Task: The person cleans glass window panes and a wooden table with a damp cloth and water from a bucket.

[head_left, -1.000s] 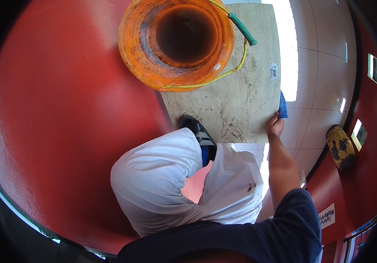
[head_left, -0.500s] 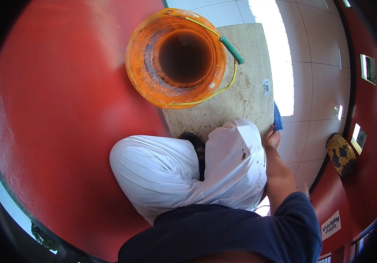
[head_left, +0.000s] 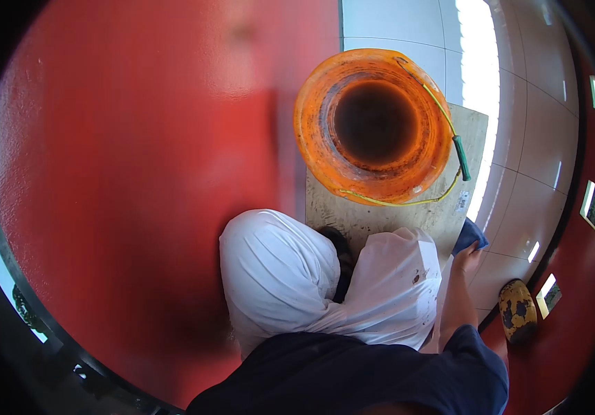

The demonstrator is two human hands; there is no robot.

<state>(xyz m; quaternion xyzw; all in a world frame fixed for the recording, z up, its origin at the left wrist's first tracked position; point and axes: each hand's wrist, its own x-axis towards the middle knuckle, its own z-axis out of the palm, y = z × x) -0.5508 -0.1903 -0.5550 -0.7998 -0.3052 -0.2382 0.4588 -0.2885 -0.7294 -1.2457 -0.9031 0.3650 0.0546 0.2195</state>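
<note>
At the right edge of the board, my right hand [head_left: 468, 257] grips a blue cloth [head_left: 471, 236], its fingers closed at the cloth's lower corner. My left hand is out of view. In front of my knees an orange bucket [head_left: 308, 142] stands on the worn, stained board [head_left: 328, 206]. Dark brown liquid [head_left: 375, 124] lies in the bucket's bottom. Its yellow wire handle, with a green grip [head_left: 461, 158], hangs down over the right side.
A red wall or panel [head_left: 131, 173] fills the left side. Pale floor tiles [head_left: 532, 131] run along the right, with a bright strip of light. Beyond them lies a rounded yellow object [head_left: 517, 311] with dark peeling patches. My white-trousered knees [head_left: 276, 270] are bent below the bucket.
The view has swung left, so the bucket and board appear farther right and lower. More of the blue cloth shows, and my right hand is a little farther out from my knee.
</note>
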